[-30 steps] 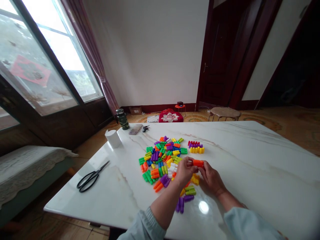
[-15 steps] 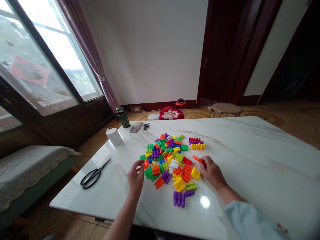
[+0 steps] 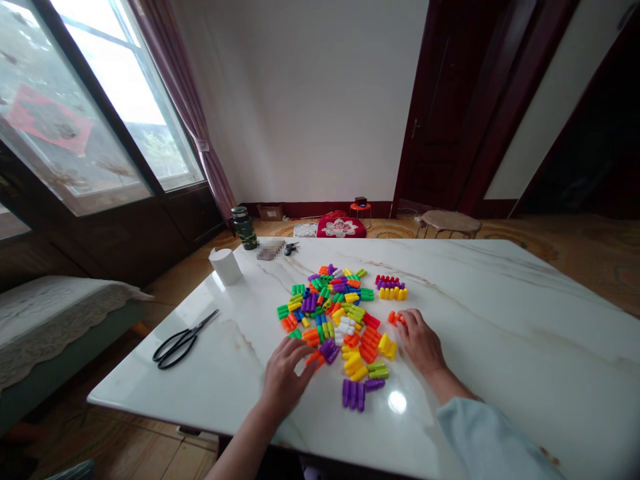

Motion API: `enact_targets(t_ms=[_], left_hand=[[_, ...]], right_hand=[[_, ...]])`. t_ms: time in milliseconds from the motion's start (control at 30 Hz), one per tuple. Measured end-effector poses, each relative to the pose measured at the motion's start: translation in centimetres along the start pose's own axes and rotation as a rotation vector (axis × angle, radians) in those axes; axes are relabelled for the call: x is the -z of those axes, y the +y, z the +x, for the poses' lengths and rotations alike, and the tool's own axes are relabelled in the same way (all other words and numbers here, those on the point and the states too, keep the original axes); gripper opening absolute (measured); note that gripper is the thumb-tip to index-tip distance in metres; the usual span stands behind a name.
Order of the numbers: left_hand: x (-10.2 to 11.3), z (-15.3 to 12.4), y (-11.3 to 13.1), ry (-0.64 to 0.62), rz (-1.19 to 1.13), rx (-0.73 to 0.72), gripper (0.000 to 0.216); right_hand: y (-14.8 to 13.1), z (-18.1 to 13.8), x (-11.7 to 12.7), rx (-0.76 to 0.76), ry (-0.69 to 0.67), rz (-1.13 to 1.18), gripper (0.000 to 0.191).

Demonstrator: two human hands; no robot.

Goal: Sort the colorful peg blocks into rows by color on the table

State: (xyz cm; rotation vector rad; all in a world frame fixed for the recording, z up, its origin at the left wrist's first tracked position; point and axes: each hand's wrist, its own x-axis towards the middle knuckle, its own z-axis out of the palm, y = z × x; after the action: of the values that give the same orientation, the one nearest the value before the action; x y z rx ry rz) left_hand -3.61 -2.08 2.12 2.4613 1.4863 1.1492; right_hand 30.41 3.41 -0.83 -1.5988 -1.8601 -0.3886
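Note:
A pile of bright plastic building blocks (image 3: 327, 303), shaped like joined bullet-like tubes, lies on the white marble-patterned table (image 3: 500, 313). At its near left edge is my left hand (image 3: 287, 375), thumb and fingers apart around an orange block (image 3: 314, 360) joined to or touching a purple one (image 3: 329, 351); I cannot tell whether the fingertips touch it. My right hand (image 3: 423, 341), right of the pile, pinches a small orange block (image 3: 395, 319) just above or on the tabletop. Beyond it stand neat rows of red, purple and yellow blocks (image 3: 393, 293).
Black-handled scissors (image 3: 180, 343) lie on the left, with a white paper roll (image 3: 227, 267) behind them. Along the far left edge are a dark green flask (image 3: 244, 229), a blurred flat object (image 3: 271, 250) and keys (image 3: 291, 249). A round stool (image 3: 447, 223) stands beyond the table.
My left hand has moved right and nearer, from the green blocks to the orange and purple ones, its fingers spreading. The orange block in my right hand has turned and is lower.

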Motion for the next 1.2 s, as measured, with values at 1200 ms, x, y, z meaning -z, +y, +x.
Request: enact_targets(t_ms=[1200], left_hand=[[-8.1, 4.9, 2.2, 0.190, -0.262, 0.066, 0.027]], right_hand=[[0.3, 4.0, -3.9, -0.385, 0.036, 0.082, 0.021]])
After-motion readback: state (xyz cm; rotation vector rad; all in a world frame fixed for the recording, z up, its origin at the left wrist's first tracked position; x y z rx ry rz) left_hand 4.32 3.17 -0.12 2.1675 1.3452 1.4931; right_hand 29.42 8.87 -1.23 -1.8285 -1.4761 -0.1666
